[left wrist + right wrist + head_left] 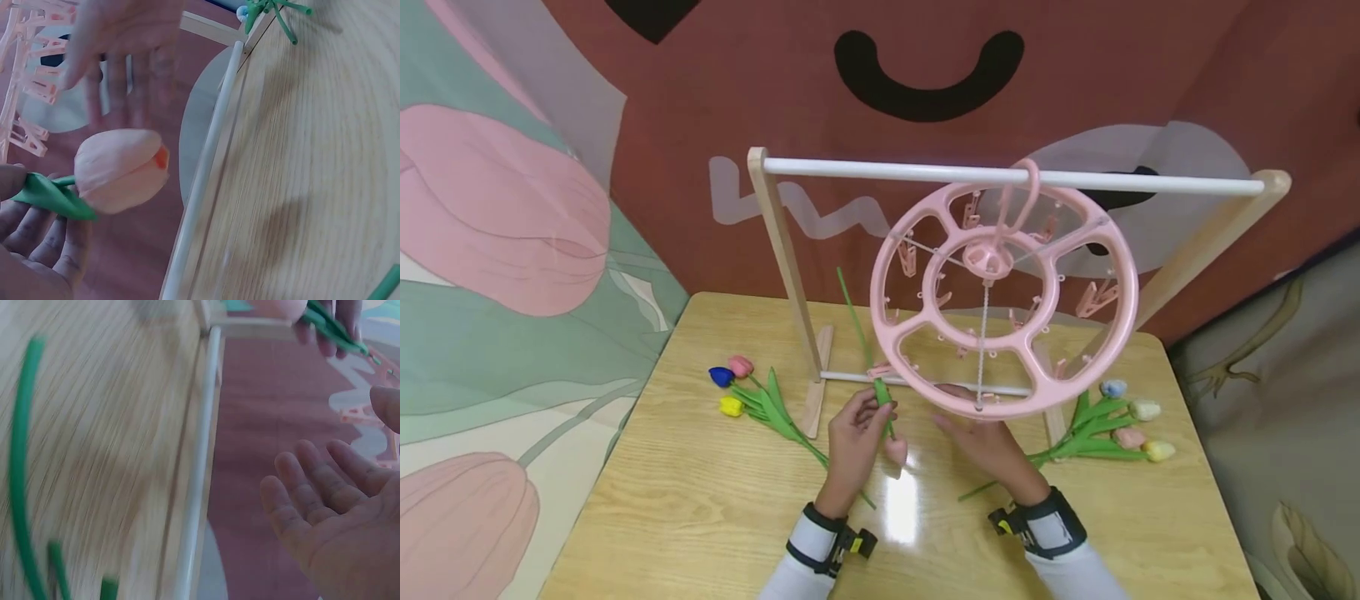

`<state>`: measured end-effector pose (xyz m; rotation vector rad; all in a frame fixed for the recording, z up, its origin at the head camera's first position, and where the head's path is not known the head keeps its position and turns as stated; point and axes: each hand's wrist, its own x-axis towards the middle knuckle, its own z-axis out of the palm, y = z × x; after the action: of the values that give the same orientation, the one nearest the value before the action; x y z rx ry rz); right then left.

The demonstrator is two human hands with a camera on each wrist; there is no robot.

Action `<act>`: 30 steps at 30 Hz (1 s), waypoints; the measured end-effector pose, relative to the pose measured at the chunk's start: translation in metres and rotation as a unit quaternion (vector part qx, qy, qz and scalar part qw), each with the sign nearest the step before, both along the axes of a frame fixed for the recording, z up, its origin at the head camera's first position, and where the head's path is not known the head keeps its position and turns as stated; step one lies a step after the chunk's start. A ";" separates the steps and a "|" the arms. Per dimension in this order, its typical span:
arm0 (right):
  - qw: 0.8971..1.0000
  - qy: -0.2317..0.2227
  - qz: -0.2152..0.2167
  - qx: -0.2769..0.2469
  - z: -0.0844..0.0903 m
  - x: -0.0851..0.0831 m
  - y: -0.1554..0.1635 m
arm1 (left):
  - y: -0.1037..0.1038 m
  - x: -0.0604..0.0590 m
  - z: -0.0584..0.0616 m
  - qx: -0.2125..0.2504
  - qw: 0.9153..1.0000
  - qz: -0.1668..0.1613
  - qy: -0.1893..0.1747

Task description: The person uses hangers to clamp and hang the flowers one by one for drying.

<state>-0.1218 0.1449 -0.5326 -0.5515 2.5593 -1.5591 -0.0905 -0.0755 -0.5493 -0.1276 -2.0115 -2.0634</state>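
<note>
While the left hand (853, 437) is gripping a pink artificial tulip (896, 450) by its green stem, bloom hanging downward just under the round pink clip hanger (1003, 300), the right hand (985, 442) is hovering beside it with fingers straight and holding nothing. Both hands are working above the wooden table (700, 500), in front of the drying rack's lower white rod (850, 377).

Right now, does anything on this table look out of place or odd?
Yes: the left hand holds a pink tulip head down, its stem at a clip of the round pink hanger. The other tulips lie flat.
</note>
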 end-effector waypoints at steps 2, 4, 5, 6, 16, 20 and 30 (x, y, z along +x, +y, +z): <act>1.000 0.004 0.007 -0.004 -0.004 -0.001 0.008 | -0.002 0.000 0.000 -0.006 1.000 -0.006 -0.005; 1.000 -0.004 0.008 0.004 -0.004 -0.002 0.017 | -0.003 -0.001 0.001 -0.012 1.000 -0.010 -0.014; 1.000 -0.006 0.004 0.012 -0.004 -0.002 0.021 | -0.004 -0.001 0.001 -0.021 1.000 -0.010 -0.018; 1.000 -0.007 -0.003 0.024 -0.004 -0.002 0.025 | -0.005 -0.001 0.001 -0.029 0.999 -0.011 -0.020; 0.988 0.108 -0.057 0.094 -0.009 -0.003 0.056 | -0.036 0.006 -0.007 -0.097 0.994 -0.042 -0.037; 0.986 0.102 -0.065 0.117 -0.011 -0.003 0.065 | -0.057 0.012 -0.013 -0.133 0.988 -0.039 -0.070; 0.989 0.070 -0.045 0.120 -0.022 0.007 0.074 | -0.109 0.019 -0.027 -0.420 0.907 -0.013 -0.024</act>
<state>-0.1152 0.2185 -0.5546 -0.5430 2.8596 -1.2510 -0.0718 -0.1844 -0.5758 -0.2566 -2.7886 -1.0695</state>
